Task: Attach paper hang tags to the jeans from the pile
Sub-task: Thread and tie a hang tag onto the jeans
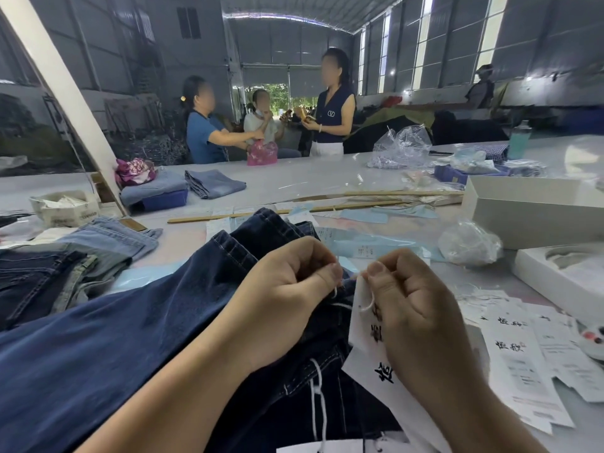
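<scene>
**Both hands pinch a tag string over dark jeans**

Nearest the camera, a pair of dark blue jeans [130, 348] lies spread across the surface [294, 184], its waistband bunched up under the hands. The left hand [287, 289] rests on the denim with its fingers curled in, thumb and forefinger pinching a thin white string [335, 294]. The right hand [411, 295] sits just beside it, fingers likewise curled, thumb pressing the string's other end against the top of a white paper hang tag [369, 351] printed with black characters. The tag hangs down under the right palm, lying against the jeans. A second white cord [318, 403] trails down the denim toward the lower edge.

To the right, more loose tags [519, 364] lie scattered on the surface, beside an open white box [562, 273]. To the left sits a pile of jeans [81, 256] in lighter and darker washes.

Further out lie long wooden sticks [327, 209], pale blue sheets, a crumpled clear bag [467, 243] and a larger white box [529, 207]. Beyond these are folded light jeans [214, 183] and a teal bottle [519, 140].

At the far side of the surface, three people [271, 119] stand or sit together in a large hall.
</scene>
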A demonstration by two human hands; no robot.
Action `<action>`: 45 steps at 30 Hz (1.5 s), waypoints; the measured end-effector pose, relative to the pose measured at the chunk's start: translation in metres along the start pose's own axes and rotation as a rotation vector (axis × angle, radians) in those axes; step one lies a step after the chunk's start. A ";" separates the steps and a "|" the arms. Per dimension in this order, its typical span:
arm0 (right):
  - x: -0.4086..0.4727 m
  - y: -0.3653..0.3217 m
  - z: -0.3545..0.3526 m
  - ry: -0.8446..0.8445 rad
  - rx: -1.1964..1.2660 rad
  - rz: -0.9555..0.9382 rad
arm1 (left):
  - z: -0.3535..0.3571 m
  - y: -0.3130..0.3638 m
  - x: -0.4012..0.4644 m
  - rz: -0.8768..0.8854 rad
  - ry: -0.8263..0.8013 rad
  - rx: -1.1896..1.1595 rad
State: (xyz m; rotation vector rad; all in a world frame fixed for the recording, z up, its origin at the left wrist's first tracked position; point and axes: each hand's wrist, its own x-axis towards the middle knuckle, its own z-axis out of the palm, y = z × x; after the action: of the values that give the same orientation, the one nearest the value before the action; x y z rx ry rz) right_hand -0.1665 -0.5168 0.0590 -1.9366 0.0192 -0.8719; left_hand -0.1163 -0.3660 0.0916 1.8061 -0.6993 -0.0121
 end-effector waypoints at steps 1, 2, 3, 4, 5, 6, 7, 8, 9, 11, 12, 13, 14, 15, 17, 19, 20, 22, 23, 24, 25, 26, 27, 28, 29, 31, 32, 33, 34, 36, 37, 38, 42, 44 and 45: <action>0.000 0.002 0.001 0.023 -0.061 -0.034 | 0.000 0.000 -0.001 -0.002 -0.002 -0.001; 0.000 0.003 0.002 0.053 -0.114 -0.065 | 0.000 0.001 -0.001 -0.006 -0.004 0.002; 0.000 0.005 0.002 0.083 -0.159 -0.094 | 0.000 0.001 -0.001 -0.008 -0.005 0.006; -0.001 0.005 0.003 0.103 -0.194 -0.115 | 0.000 0.001 -0.001 -0.009 -0.005 0.013; -0.001 0.006 0.003 0.109 -0.214 -0.127 | 0.000 0.001 0.000 -0.011 -0.005 0.020; -0.001 0.007 0.003 0.106 -0.225 -0.132 | -0.001 0.001 0.000 -0.018 -0.006 0.024; -0.002 0.008 0.002 0.104 -0.228 -0.132 | -0.001 0.001 0.001 -0.027 -0.010 0.028; -0.001 0.009 0.000 0.105 -0.223 -0.128 | -0.001 0.002 0.002 -0.036 -0.019 0.037; 0.001 0.010 -0.002 0.110 -0.209 -0.122 | -0.001 0.003 0.004 -0.041 -0.030 0.053; 0.004 0.012 -0.009 0.144 -0.171 -0.116 | -0.001 0.007 0.008 -0.040 -0.060 0.120; 0.006 0.013 -0.013 0.162 -0.158 -0.116 | 0.000 0.010 0.010 -0.035 -0.077 0.182; 0.008 0.014 -0.016 0.171 -0.151 -0.115 | 0.002 0.013 0.014 -0.026 -0.102 0.261; 0.009 0.016 -0.019 0.173 -0.147 -0.113 | 0.004 0.017 0.017 -0.014 -0.136 0.345; 0.010 0.017 -0.021 0.175 -0.148 -0.111 | 0.007 0.021 0.022 -0.004 -0.173 0.423; 0.013 0.021 -0.028 0.201 -0.163 -0.105 | 0.013 0.031 0.032 -0.005 -0.257 0.535; 0.017 0.025 -0.037 0.237 -0.163 -0.092 | 0.019 0.040 0.041 -0.051 -0.381 0.617; 0.019 0.027 -0.042 0.255 -0.157 -0.085 | 0.023 0.043 0.045 -0.075 -0.451 0.659; 0.022 0.031 -0.052 0.279 -0.144 -0.073 | 0.032 0.047 0.052 -0.104 -0.554 0.715; 0.023 0.033 -0.055 0.280 -0.140 -0.071 | 0.036 0.048 0.056 -0.107 -0.582 0.725; 0.024 0.035 -0.058 0.277 -0.139 -0.068 | 0.040 0.048 0.060 -0.103 -0.601 0.731; 0.025 0.037 -0.059 0.273 -0.144 -0.063 | 0.042 0.049 0.064 -0.102 -0.619 0.733; 0.026 0.040 -0.061 0.270 -0.153 -0.059 | 0.044 0.050 0.068 -0.110 -0.644 0.723; 0.027 0.043 -0.062 0.269 -0.161 -0.057 | 0.045 0.051 0.070 -0.128 -0.674 0.697; 0.028 0.046 -0.063 0.270 -0.165 -0.058 | 0.046 0.051 0.072 -0.145 -0.702 0.670; 0.028 0.049 -0.063 0.270 -0.168 -0.062 | 0.046 0.051 0.074 -0.153 -0.721 0.656; 0.030 0.052 -0.063 0.257 -0.175 -0.071 | 0.047 0.050 0.078 -0.144 -0.734 0.666; 0.030 0.053 -0.063 0.246 -0.173 -0.076 | 0.048 0.049 0.079 -0.137 -0.734 0.677; 0.031 0.054 -0.062 0.231 -0.165 -0.082 | 0.047 0.049 0.080 -0.132 -0.737 0.687; 0.031 0.055 -0.062 0.211 -0.154 -0.089 | 0.046 0.048 0.079 -0.133 -0.745 0.690; 0.031 0.056 -0.062 0.162 -0.120 -0.112 | 0.040 0.047 0.075 -0.155 -0.781 0.686; 0.030 0.056 -0.063 0.139 -0.103 -0.124 | 0.037 0.048 0.072 -0.174 -0.818 0.701; 0.029 0.056 -0.064 0.118 -0.094 -0.130 | 0.033 0.049 0.069 -0.200 -0.860 0.723; 0.029 0.058 -0.064 0.061 -0.109 -0.125 | 0.033 0.059 0.068 -0.279 -0.957 0.777; 0.030 0.058 -0.065 0.069 -0.092 -0.110 | 0.040 0.060 0.066 -0.236 -0.920 0.820; 0.029 0.059 -0.066 0.076 -0.072 -0.099 | 0.042 0.059 0.064 -0.197 -0.877 0.859</action>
State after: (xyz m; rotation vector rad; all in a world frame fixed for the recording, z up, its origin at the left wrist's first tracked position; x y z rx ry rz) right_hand -0.1629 -0.6090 0.0473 -1.9843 -0.0006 -1.0231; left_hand -0.1050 -0.4429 0.1494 2.7087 -1.2518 -0.7788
